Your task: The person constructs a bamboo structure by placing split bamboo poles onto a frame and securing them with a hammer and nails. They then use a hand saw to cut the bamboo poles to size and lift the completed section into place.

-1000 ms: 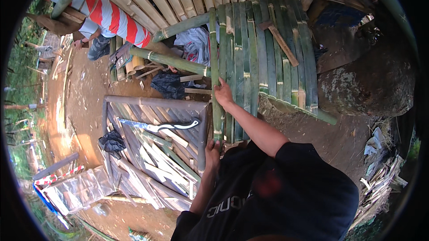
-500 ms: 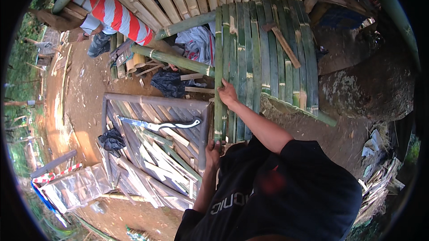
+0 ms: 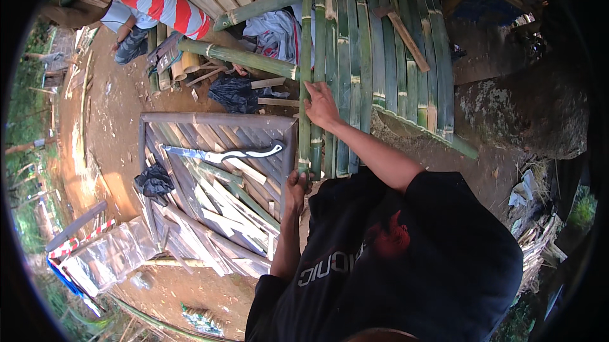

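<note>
A long green bamboo strip [image 3: 305, 31] lies on the left edge of a row of green bamboo slats [image 3: 363, 50]. It is thin, smooth and hard, with pale bumpy rings. The left hand [image 3: 297, 188] holds its near end, thumb and fingers close together around it. The right hand [image 3: 322, 107] lies on the strip farther up. One finger points out along it and the others bend; I cannot tell if they grip, because their undersides are hidden.

A tool with a straight wooden handle [image 3: 409, 41] lies on the slats, its dark head hard to make out. To the left, a long blade with a curvy white handle [image 3: 219, 156] rests on a dark-framed panel [image 3: 216, 118], near split sticks [image 3: 231, 209] and crinkly black plastic [image 3: 154, 181]. Another person [image 3: 131, 46] is partly hidden behind a red and white striped wrap [image 3: 158, 0]. The big rough brown lump [image 3: 523, 117] on the right fades into shadow.
</note>
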Demonstrator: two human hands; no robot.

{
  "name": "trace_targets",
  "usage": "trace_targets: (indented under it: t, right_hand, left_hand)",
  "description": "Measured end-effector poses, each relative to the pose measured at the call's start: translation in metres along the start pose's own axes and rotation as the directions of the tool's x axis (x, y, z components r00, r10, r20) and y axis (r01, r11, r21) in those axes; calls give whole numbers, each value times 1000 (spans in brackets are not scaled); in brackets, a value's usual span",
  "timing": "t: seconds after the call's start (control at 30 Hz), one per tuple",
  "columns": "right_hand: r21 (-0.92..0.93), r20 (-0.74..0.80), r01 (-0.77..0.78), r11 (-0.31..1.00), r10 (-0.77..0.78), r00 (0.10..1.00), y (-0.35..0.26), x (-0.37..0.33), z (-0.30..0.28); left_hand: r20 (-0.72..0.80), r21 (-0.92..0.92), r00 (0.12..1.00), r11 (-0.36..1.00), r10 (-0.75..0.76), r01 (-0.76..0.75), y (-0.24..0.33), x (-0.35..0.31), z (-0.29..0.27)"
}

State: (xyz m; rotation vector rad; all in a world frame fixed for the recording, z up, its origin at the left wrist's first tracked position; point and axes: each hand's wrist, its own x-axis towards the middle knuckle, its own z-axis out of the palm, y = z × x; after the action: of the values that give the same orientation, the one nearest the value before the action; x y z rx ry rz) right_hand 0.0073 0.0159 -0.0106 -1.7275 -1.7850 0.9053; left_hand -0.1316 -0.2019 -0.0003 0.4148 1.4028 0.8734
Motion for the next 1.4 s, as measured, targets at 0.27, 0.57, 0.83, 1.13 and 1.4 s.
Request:
trace_targets:
  t: [0.27,0.57,0.83,1.13,1.4]
  right_hand:
    - [-160,86,77,984,-64,994,0,6,-4]
    - [-177,73,132,975,-120,990,7,9,-3]
    - [-197,148,117,973,-88,985,0,12,-13]
    - [-188,180,143,972,-109,978,6,14,-18]
    - [-210,161,236,949,-205,965,-2,8,9]
  left_hand:
    - [12,93,1000,995,19,-20,-9,11,-16]
    - [19,357,997,932,68,-70,11,12,-5]
    - [56,466,997,881,60,-79,3,20,-13]
    - [76,496,996,865,44,-76,9,21,-13]
    - [68,464,978,861,198,-207,-55,32,-57]
